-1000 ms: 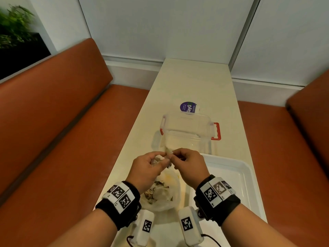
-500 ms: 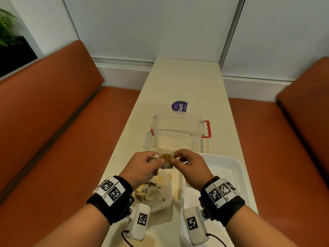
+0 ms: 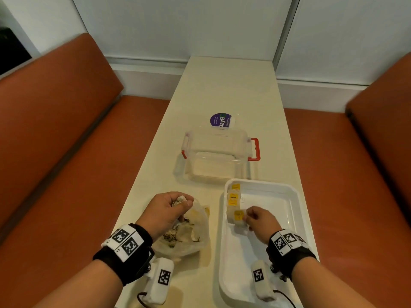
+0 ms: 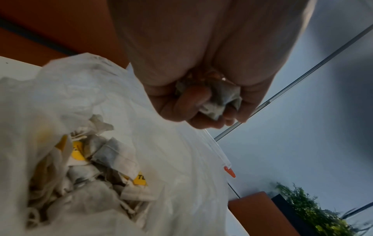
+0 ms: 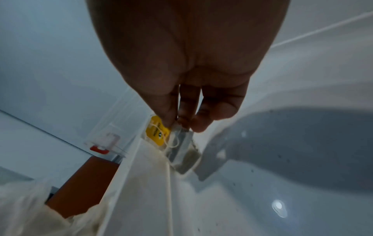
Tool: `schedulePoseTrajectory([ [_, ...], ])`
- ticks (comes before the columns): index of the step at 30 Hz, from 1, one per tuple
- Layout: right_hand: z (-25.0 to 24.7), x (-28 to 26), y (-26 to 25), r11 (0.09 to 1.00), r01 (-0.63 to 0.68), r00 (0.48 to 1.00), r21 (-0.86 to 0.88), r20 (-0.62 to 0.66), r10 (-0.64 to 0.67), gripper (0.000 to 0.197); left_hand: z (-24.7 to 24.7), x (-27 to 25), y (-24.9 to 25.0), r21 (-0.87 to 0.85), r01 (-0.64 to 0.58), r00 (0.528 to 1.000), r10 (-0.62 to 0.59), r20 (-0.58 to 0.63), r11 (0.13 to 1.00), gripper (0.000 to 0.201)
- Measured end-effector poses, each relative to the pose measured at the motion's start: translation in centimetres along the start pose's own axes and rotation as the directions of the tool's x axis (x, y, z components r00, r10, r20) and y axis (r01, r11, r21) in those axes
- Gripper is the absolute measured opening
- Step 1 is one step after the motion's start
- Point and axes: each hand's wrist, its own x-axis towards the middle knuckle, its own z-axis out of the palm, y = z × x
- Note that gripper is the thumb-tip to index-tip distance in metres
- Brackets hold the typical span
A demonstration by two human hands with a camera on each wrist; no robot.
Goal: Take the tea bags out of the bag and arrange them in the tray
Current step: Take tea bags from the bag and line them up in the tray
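A thin plastic bag (image 3: pixel 191 236) (image 4: pixel 60 89) full of several tea bags (image 4: pixel 105 161) lies on the table left of the white tray (image 3: pixel 287 196). My left hand (image 3: pixel 169 210) (image 4: pixel 201 102) hovers over the bag's mouth, fingers curled round crumpled tea bags (image 4: pixel 220 99). My right hand (image 3: pixel 255 216) (image 5: pixel 181 124) is inside the tray and pinches a tea bag with a yellow tag (image 3: pixel 238 215) (image 5: pixel 159 132) against the tray's left wall. A short row of yellow-tagged tea bags (image 3: pixel 233 196) lies along that wall, just beyond it.
A clear lidded box with red latches (image 3: pixel 218 156) stands behind the tray and bag. A purple round sticker (image 3: pixel 220 121) lies beyond it. Orange bench seats (image 3: pixel 66 174) flank the narrow cream table (image 3: pixel 222 85). Most of the tray's floor is bare.
The hands were together, both on one tea bag above the plastic bag. They have parted: the right carried the tea bag into the tray, the left stayed over the bag holding others.
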Motion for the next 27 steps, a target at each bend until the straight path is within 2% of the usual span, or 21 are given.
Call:
schedulePoseTrajectory([
  [5, 1.7, 0.9, 0.0, 0.997, -0.083, 0.995, -0.011, 0.055, 0.083, 0.009, -0.4, -0.2, -0.5, 0.015, 0.041, 0.999, -0.041, -0.012, 0.999, 0.008],
  [9, 2.3, 1.4, -0.3, 0.992, -0.125, 0.992, -0.024, 0.019, 0.126, 0.005, -0.7, -0.4, -0.7, 0.047, 0.057, 0.998, -0.055, -0.024, 0.997, 0.007],
  [15, 2.4, 1.8, -0.9, 0.987, -0.148, 0.988, -0.057, -0.057, 0.145, 0.007, -0.8, -0.6, -0.7, 0.04, 0.064, 0.998, -0.063, -0.026, 0.997, 0.008],
  [19, 2.3, 1.8, -1.4, 0.984, -0.147, 0.988, -0.101, -0.065, 0.141, 0.004, -0.9, -0.7, -0.7, 0.026, 0.068, 0.997, -0.067, -0.029, 0.997, 0.009],
  [27, 2.7, 1.8, -1.6, 0.975, -0.187, 0.981, -0.123, -0.066, 0.18, 0.014, -0.9, -0.8, -0.7, 0.027, 0.058, 0.998, -0.057, -0.027, 0.998, 0.008],
])
